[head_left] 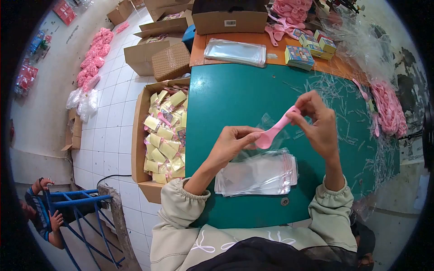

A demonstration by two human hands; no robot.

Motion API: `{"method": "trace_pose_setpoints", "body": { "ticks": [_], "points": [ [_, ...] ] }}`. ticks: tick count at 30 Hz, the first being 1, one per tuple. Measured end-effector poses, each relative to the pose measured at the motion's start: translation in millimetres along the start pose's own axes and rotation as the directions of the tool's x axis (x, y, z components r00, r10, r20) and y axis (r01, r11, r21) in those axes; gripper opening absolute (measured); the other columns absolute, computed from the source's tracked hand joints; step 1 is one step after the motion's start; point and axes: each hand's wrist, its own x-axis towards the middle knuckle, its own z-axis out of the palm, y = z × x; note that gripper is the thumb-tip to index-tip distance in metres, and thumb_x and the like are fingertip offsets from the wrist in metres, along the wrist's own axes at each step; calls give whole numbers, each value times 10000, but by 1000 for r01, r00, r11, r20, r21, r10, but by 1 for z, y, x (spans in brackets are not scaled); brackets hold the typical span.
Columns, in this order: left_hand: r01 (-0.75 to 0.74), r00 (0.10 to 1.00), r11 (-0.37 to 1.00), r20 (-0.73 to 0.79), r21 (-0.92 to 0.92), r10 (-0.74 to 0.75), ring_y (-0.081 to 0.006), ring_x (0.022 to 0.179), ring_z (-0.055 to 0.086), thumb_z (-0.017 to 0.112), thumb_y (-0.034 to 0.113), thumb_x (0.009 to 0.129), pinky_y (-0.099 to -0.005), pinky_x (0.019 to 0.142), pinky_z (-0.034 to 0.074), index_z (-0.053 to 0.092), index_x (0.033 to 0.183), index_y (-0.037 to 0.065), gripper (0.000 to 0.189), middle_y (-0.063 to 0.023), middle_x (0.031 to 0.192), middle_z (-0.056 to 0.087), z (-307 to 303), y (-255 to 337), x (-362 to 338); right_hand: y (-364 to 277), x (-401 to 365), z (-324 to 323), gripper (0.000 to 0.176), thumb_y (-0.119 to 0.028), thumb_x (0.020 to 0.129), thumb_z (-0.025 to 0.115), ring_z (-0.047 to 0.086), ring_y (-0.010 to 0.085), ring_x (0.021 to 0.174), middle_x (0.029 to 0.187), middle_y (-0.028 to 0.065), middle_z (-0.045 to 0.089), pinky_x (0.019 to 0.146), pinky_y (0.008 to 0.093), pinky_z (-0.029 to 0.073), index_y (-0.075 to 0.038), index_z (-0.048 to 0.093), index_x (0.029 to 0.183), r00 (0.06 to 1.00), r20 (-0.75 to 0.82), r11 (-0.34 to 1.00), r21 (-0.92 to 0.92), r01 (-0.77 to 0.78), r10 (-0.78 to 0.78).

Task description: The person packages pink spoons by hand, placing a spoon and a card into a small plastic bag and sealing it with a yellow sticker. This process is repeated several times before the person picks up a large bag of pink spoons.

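Note:
A pink plastic spoon (277, 129) is held above the green table (221, 99), its bowl toward the left and its handle rising to the right. My left hand (236, 142) pinches the bowl end between thumb and fingers. At the other end, the fingertips of my right hand (318, 119) are closed on the handle. Thin clear plastic (266, 120) shows behind the spoon, partly hidden by it and by my left hand. Below both hands lies a loose stack of clear plastic bags (253, 177).
Left of the table stands a carton (141, 135) full of packets with pale yellow cards. Card stacks (299, 56), a clear bag pile (235, 52) and pink spoons (276, 31) occupy the orange surface. Plastic strips (334, 97) litter the right side. Another person (43, 217) is beside a blue frame.

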Motion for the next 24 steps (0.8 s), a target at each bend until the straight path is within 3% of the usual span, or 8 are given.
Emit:
{"method": "trace_pose_setpoints", "body": {
  "ticks": [7,10,13,16,18,19,21,24],
  "points": [
    [-115,991,971,89,208,98,-61,667,507,487,244,937,-225,613,437,631,1063,0,310,-5,786,620,-10,-1,3,8,-4,13,177,-66,775,688,634,133,668,746,88,636,622,243,509,3,538,840,996,-49,995,70,73,-70],
    [-92,982,964,185,251,46,-126,831,597,407,273,970,-254,796,472,601,1036,-45,379,-86,920,642,-18,17,3,6,-4,15,200,-188,842,632,631,172,785,875,113,643,670,271,515,5,582,851,999,-34,971,237,-11,20],
    [-93,995,986,49,140,87,-124,816,598,397,277,974,-250,756,487,604,992,-50,387,-98,903,648,-16,29,5,9,16,15,346,-351,890,536,589,215,932,1039,118,616,771,326,499,-20,637,884,889,218,914,42,403,-402],
    [-100,995,995,-2,17,100,-113,765,617,393,261,978,-226,646,490,600,1016,-47,374,-117,892,654,-18,39,5,37,60,2,449,-450,904,450,541,252,1027,1163,115,569,852,366,454,-62,676,920,834,400,887,413,205,-379],
    [-114,993,993,-25,-27,113,-129,772,633,390,262,978,-225,626,502,592,1037,-48,374,-138,907,655,-21,38,4,80,116,-31,453,-428,905,466,565,222,985,1142,135,578,817,343,459,-29,677,936,950,294,994,8,108,-106],
    [-128,991,991,-30,-26,127,-148,795,642,388,267,978,-233,642,512,585,1050,-50,380,-153,925,654,-24,36,3,123,144,-49,473,-424,897,474,608,208,875,989,142,633,753,317,477,10,662,917,990,94,856,-497,139,-106],
    [-146,989,989,-14,-12,146,-178,816,654,380,286,977,-254,669,529,576,1070,-51,401,-168,950,652,-29,37,0,177,180,-80,452,-392,872,523,621,286,689,809,149,649,659,360,488,45,631,910,981,-124,673,-714,-191,147],
    [-113,992,994,51,-8,113,-195,814,656,375,293,977,-269,684,537,571,1088,-50,411,-170,963,649,-33,40,-4,227,180,-81,414,-365,844,566,614,337,676,789,175,646,638,417,475,44,628,839,939,-342,515,-796,-317,49]
  ]
}}
